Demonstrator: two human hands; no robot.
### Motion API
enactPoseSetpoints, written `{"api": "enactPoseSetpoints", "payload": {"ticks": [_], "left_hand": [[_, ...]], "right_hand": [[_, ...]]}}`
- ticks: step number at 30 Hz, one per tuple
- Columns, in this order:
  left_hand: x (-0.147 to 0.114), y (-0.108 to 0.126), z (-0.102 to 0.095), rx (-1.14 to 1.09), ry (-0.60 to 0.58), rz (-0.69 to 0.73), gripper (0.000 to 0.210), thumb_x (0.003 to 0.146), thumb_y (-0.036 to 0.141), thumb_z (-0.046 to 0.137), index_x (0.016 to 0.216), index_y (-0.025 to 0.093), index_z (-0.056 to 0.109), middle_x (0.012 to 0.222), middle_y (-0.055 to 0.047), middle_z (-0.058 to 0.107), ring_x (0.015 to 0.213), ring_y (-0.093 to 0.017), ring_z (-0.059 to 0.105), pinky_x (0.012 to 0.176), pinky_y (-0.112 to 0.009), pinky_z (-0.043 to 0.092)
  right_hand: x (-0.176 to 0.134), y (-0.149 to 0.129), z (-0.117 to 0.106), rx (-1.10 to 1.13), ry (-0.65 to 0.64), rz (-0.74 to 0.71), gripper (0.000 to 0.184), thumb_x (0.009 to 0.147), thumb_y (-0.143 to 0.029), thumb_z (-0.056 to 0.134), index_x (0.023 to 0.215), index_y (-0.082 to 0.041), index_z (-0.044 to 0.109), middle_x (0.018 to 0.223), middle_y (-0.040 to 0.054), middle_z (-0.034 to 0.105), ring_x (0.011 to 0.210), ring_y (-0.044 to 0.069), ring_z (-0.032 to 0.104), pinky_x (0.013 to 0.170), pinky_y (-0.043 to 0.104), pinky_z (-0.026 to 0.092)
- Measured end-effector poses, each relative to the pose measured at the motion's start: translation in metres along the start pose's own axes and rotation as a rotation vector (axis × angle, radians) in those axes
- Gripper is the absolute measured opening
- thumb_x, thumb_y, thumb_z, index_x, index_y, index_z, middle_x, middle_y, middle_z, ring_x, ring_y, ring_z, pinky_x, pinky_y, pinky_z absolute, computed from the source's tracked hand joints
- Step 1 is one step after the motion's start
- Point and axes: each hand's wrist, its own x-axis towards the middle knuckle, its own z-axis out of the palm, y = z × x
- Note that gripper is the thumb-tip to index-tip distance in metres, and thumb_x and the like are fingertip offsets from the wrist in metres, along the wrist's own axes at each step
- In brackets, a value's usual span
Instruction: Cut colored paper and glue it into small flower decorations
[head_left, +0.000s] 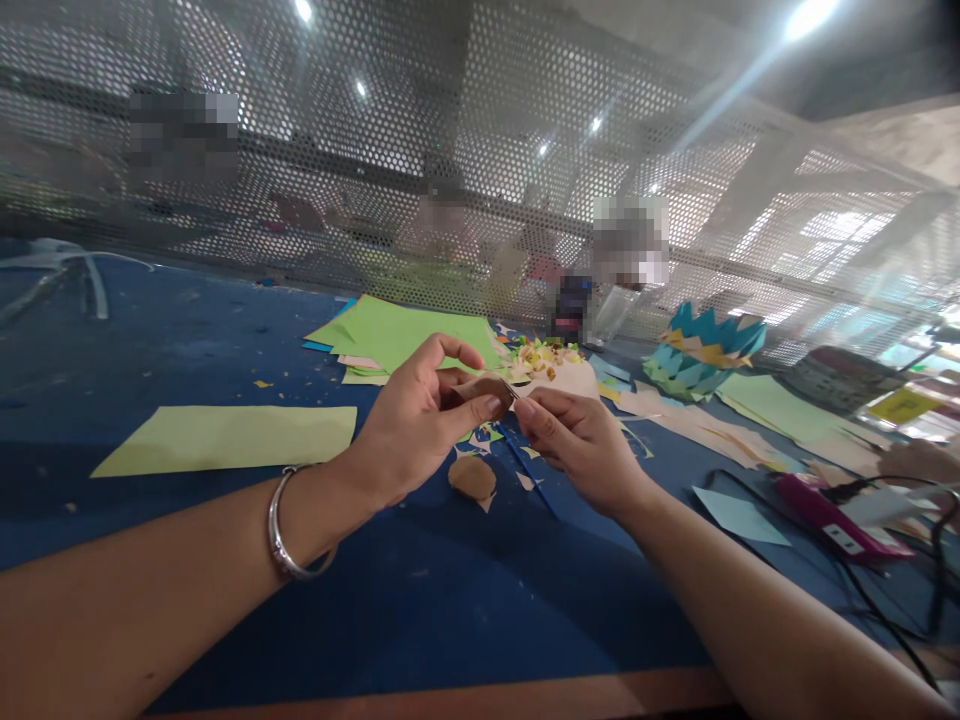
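Observation:
My left hand (427, 420) pinches a small curled piece of brown paper (487, 392) between thumb and fingers. Against its right edge, the thumb and forefinger of my right hand (566, 435) are closed together; a thin dark edge shows at their tips. Just below lies a roundish brown paper piece (472, 478) on the blue table (420, 600). Beside it a thin blue stick (529, 470) rests slantwise among paper scraps. Both hands are above the table, close together.
Green paper sheets (412, 335) and a pale yellow-green strip (232, 440) lie to the left. Small cut scraps (547, 358) are heaped behind my hands. Farther right are a folded-paper basket (705, 350), a magenta power strip (836, 520) with cables, and another person's hand (919, 462).

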Motion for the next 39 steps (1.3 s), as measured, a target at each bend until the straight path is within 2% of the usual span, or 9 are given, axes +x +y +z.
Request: {"api": "enactPoseSetpoints", "payload": {"ticks": [9,14,32,39], "left_hand": [[-0.002,0.008,-0.003,0.193,-0.039,0.042,0.037,0.087,0.028,0.074,0.113,0.024,0.048,0.082,0.000,0.070,0.082,-0.019,0.071,0.071,-0.030,0.051],[-0.003,0.010,-0.003,0.204,-0.056,0.067,0.038,0.090,0.028,0.071,0.118,0.025,0.046,0.088,-0.002,0.073,0.082,-0.018,0.071,0.069,-0.029,0.050],[-0.001,0.012,-0.006,0.255,-0.118,0.058,0.043,0.089,0.026,0.070,0.124,0.025,0.044,0.088,-0.003,0.072,0.087,-0.020,0.071,0.071,-0.030,0.050],[0.000,0.013,-0.006,0.219,-0.112,0.060,0.046,0.082,0.022,0.074,0.121,0.024,0.050,0.079,-0.001,0.071,0.075,-0.019,0.070,0.065,-0.029,0.050]], "right_hand": [[-0.001,-0.003,-0.004,-0.093,0.006,-0.025,0.048,0.095,-0.060,0.056,0.071,-0.020,0.051,0.056,-0.0076,0.032,0.048,0.008,0.026,0.044,0.025,0.019],[-0.002,-0.004,-0.006,-0.120,0.010,-0.053,0.047,0.096,-0.059,0.055,0.069,-0.020,0.050,0.057,-0.0068,0.035,0.049,0.008,0.028,0.045,0.025,0.020],[-0.003,-0.009,-0.006,-0.218,0.003,-0.076,0.047,0.098,-0.055,0.055,0.067,-0.020,0.049,0.059,-0.0056,0.037,0.054,0.009,0.030,0.049,0.026,0.023],[-0.002,-0.010,-0.006,-0.239,0.008,-0.090,0.048,0.097,-0.057,0.055,0.067,-0.020,0.049,0.059,-0.0057,0.037,0.054,0.010,0.029,0.051,0.026,0.024]]}}
